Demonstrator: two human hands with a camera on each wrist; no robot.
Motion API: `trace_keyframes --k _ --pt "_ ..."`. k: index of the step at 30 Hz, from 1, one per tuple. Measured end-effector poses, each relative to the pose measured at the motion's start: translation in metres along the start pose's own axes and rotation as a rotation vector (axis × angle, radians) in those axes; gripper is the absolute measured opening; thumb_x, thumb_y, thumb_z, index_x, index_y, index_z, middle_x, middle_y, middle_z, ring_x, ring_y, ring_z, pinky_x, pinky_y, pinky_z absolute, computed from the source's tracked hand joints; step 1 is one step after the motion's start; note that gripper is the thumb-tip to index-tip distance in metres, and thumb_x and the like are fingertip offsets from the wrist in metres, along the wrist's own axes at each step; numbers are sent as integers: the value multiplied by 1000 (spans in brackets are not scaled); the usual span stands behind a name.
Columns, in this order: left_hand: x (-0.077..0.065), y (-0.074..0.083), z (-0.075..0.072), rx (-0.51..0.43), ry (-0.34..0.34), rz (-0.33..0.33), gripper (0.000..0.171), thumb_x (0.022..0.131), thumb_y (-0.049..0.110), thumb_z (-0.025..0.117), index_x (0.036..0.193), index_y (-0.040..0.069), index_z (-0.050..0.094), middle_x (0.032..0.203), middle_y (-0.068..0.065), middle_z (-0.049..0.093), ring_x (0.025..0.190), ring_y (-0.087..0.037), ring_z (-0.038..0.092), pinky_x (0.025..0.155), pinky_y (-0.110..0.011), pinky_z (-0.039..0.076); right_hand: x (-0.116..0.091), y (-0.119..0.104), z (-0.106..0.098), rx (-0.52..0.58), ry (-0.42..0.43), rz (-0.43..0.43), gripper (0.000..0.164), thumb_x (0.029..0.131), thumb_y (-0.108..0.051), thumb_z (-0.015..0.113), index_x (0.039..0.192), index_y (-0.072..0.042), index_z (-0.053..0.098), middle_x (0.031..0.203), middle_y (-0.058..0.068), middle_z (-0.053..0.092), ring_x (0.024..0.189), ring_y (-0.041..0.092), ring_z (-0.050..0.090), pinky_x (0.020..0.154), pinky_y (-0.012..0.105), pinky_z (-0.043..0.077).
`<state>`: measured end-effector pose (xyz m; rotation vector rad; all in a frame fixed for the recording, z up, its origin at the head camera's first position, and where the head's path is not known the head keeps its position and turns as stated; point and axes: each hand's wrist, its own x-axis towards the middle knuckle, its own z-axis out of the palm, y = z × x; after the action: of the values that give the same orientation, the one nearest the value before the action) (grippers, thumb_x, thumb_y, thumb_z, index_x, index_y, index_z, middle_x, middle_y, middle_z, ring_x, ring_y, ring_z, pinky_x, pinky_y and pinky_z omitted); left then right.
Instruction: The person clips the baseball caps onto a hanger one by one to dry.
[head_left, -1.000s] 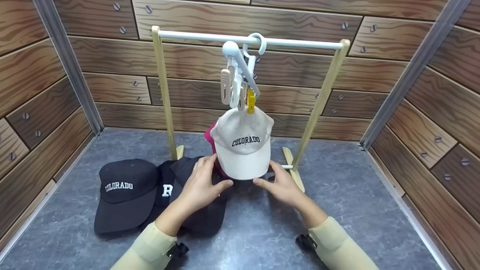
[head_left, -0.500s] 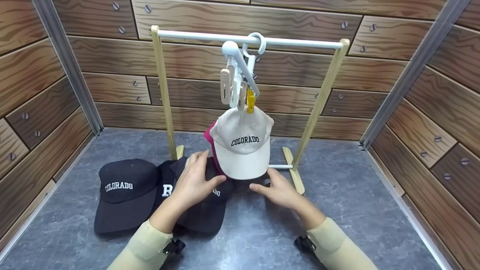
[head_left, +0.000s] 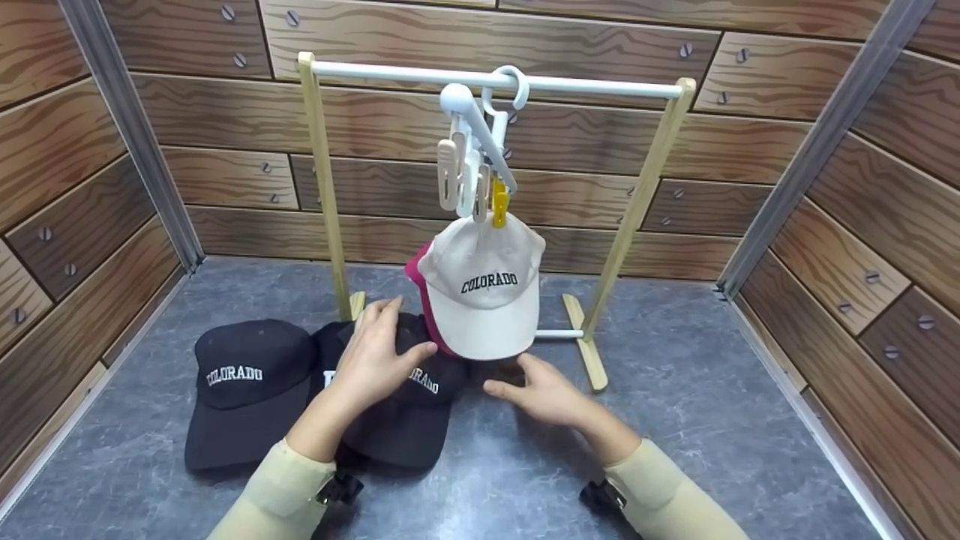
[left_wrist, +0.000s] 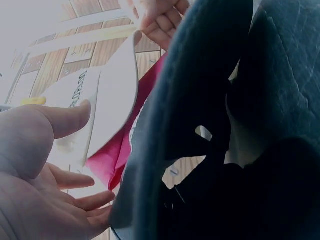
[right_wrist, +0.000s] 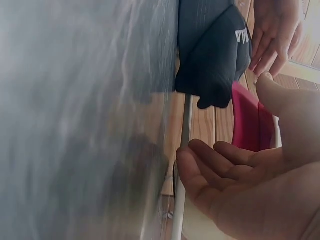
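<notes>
Left hand [head_left: 373,364] and right hand [head_left: 546,390] have drawn back from the white cap [head_left: 484,319], each grip loosely apart.

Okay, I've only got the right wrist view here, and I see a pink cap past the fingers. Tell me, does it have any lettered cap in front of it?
Observer: Yes, in the head view a white cap lettered COLORADO is in front of the pink cap.

Operator: My view cuts off there. What's at the top of that white cap?

Observer: A yellow clip.

Operator: And what's above the clip?

Observer: A white hanger, with its hook over the rack's top bar.
</notes>
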<state>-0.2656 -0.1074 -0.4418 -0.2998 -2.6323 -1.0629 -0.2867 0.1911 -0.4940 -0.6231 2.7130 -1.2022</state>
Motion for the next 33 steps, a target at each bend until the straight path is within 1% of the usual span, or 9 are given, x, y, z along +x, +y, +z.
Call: trace_keyframes --k 8,12,17,20,24,28,33 --pt "2 -6 -2 9 10 17 86 97 32 88 159 -12 48 156 -31 52 150 -46 46 123 -59 41 3 -7 12 -8 -32 27 63 103 -53 78 134 1 69 129 18 74 124 36 68 110 59 52" --pt "3 -7 -2 16 7 18 87 97 32 89 159 -13 47 156 -31 52 152 -46 44 124 -60 40 8 -10 17 14 -52 6 62 105 -52 76 139 -1 69 133 17 74 129 36 67 113 58 50" --pt "3 -9 -1 49 9 26 86 97 32 89 158 -13 48 155 -31 52 155 -47 41 124 -60 39 13 -15 22 55 -77 -18 61 105 -50 75 143 -2 69 136 17 73 132 37 66 115 59 49" --pt "3 -10 0 78 10 32 85 96 31 89 157 -13 50 154 -31 54 153 -47 44 124 -60 40 16 -18 26 72 -69 -3 66 104 -52 75 148 -3 65 142 18 71 138 37 63 119 58 47" --pt "4 -11 1 114 2 52 85 96 33 89 157 -13 51 152 -31 55 146 -45 51 122 -59 42 17 -22 31 65 -41 19 73 103 -54 76 151 0 62 147 20 67 142 39 60 121 59 45" --pt "4 -11 2 145 -6 58 86 96 35 89 157 -13 51 151 -32 56 146 -45 51 122 -59 42 18 -26 36 57 -17 37 76 103 -57 75 149 2 62 145 22 68 139 40 62 119 59 47" --pt "3 -12 4 188 -16 52 87 97 37 88 157 -13 51 151 -34 56 145 -48 52 121 -61 43 21 -30 42 102 7 46 80 103 -58 75 153 3 59 149 23 65 142 37 60 120 57 45"
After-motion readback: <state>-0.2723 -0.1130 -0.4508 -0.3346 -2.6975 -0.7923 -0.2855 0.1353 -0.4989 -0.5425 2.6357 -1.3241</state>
